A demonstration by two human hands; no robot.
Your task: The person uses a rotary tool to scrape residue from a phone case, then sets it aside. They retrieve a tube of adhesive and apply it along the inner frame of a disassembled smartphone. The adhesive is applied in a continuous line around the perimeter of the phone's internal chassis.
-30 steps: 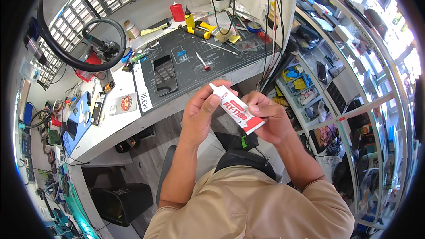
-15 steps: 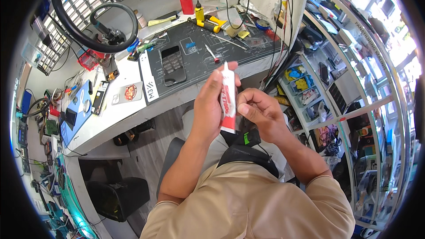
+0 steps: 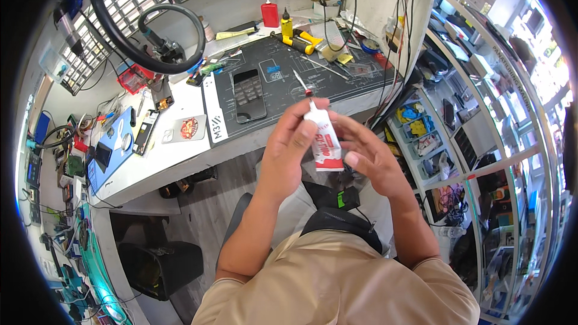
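Observation:
A white and red squeeze tube is held in front of my body, its narrow white nozzle pointing up and away from me. My left hand grips it from the left, with the thumb across its front and the fingers behind. On the other side, my right hand has its fingers apart and reaching to the tube's right edge; whether they touch it is hard to make out. Beyond the hands, a dark smartphone lies on the black work mat. A slim pen-like tool with a red part lies beside it.
A red bottle, a yellow bottle and a yellow-and-black tool are at the back of the bench. A ring-shaped lamp overhangs the left. Shelves with parts bins stand at right, a black bin below.
The tube has turned so its label faces up more, and its lower end has swung right. My right hand has gone from pinched fingers to spread ones. The view has shifted slightly.

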